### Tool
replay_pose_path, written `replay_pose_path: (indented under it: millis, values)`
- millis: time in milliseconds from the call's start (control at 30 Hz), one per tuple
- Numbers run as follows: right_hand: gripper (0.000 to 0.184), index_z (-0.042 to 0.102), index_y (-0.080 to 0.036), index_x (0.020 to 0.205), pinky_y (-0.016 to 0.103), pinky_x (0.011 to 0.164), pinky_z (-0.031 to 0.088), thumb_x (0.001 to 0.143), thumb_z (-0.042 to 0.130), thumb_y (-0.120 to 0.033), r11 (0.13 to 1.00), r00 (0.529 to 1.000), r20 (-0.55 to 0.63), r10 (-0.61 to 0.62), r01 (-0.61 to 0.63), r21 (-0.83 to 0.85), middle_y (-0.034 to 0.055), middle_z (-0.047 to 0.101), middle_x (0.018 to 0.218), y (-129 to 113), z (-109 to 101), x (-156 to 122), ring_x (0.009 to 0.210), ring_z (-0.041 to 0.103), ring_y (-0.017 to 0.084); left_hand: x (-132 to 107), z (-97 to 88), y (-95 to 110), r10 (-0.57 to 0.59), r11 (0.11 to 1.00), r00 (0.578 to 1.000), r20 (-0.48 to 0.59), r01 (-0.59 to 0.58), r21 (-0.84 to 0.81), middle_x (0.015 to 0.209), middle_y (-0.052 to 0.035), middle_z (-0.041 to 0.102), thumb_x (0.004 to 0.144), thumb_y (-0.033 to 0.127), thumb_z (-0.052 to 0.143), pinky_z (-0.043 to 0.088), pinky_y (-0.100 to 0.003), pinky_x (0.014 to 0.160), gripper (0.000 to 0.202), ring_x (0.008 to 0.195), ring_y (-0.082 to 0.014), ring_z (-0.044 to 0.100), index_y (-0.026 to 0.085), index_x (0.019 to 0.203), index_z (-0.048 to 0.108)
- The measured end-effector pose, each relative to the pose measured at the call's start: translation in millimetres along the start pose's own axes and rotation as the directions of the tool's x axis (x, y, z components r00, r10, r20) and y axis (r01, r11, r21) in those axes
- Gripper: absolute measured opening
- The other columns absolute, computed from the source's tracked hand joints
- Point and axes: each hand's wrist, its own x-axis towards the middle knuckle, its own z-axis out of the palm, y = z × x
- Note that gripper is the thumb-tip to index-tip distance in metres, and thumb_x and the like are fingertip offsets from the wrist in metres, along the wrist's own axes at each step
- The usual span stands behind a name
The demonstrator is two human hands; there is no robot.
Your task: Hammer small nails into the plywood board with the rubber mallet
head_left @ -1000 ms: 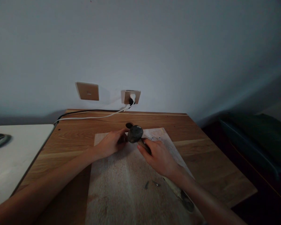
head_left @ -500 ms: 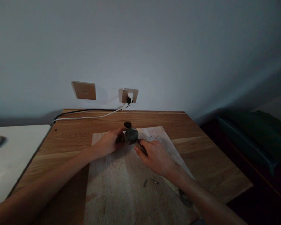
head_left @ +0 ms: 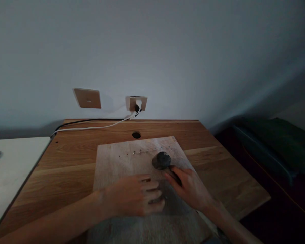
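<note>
A pale wooden board (head_left: pixel 122 162) lies on a brown wooden desk (head_left: pixel 73 159). A short row of small nails (head_left: pixel 147 150) stands near the board's far edge. My right hand (head_left: pixel 193 188) is wrapped round the handle of a hammer, whose dark round head (head_left: pixel 161 160) hovers just above the board, right of the nails. My left hand (head_left: pixel 139 196) rests on the board near its middle, fingers curled down beside my right hand; whether it holds anything is hidden.
A round cable hole (head_left: pixel 136 135) is in the desk behind the board. A white cable (head_left: pixel 96 127) runs from a wall socket (head_left: pixel 137 103) along the desk's back edge. A white table (head_left: pixel 12 169) adjoins on the left. Dark furniture (head_left: pixel 274 149) stands to the right.
My left hand has pulled back from the nail row to the board's middle. My right hand has drawn the hammer back and to the right. The row of nails is now uncovered.
</note>
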Motion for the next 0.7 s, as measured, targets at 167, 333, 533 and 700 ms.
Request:
replay_pose_path:
  millis: [167, 333, 533, 700]
  values:
    - [0.032, 0.068, -0.022, 0.088, 0.032, 0.058, 0.041, 0.109, 0.048, -0.036, 1.000, 1.000, -0.013, 0.023, -0.024, -0.010, 0.0062, 0.073, 0.067, 3, 3, 0, 0.060, 0.073, 0.025, 8, 1.9, 16, 0.056, 0.998, 0.998, 0.027, -0.056, -0.009, 0.089, -0.0018, 0.079, 0.105, 0.022, 0.062, 0.055, -0.032, 0.077, 0.016, 0.082, -0.0168, 0.068, 0.019, 0.107, 0.077]
    - [0.034, 0.068, -0.022, 0.087, 0.032, 0.058, 0.042, 0.109, 0.047, -0.037, 0.999, 0.999, -0.008, 0.039, -0.039, 0.004, 0.0059, 0.074, 0.067, 4, 2, -1, 0.060, 0.073, 0.025, 1, -4.4, 0, -0.017, 0.999, 0.998, 0.055, 0.020, -0.045, 0.079, 0.0011, 0.072, 0.105, 0.020, 0.062, 0.052, -0.033, 0.076, 0.014, 0.076, -0.0170, 0.064, 0.023, 0.107, 0.075]
    - [0.031, 0.068, -0.023, 0.091, 0.032, 0.061, 0.045, 0.108, 0.048, -0.038, 0.998, 0.999, 0.006, 0.048, -0.048, 0.045, 0.0051, 0.075, 0.068, 3, 0, 1, 0.064, 0.074, 0.025, -20, -24.1, -24, -0.197, 0.968, 0.970, 0.144, 0.216, -0.127, 0.111, -0.0037, 0.079, 0.104, 0.018, 0.058, 0.052, -0.038, 0.095, 0.019, 0.103, -0.0224, 0.070, 0.022, 0.118, 0.070]
    - [0.033, 0.066, -0.022, 0.086, 0.032, 0.061, 0.043, 0.108, 0.047, -0.037, 0.996, 0.998, 0.019, 0.058, -0.059, 0.063, 0.0042, 0.071, 0.064, 1, -2, 1, 0.061, 0.071, 0.025, -24, -25.6, 4, -0.117, 0.986, 0.977, 0.177, 0.135, -0.095, 0.123, -0.0052, 0.079, 0.103, 0.017, 0.062, 0.055, -0.033, 0.093, 0.021, 0.109, -0.0209, 0.071, 0.024, 0.119, 0.072]
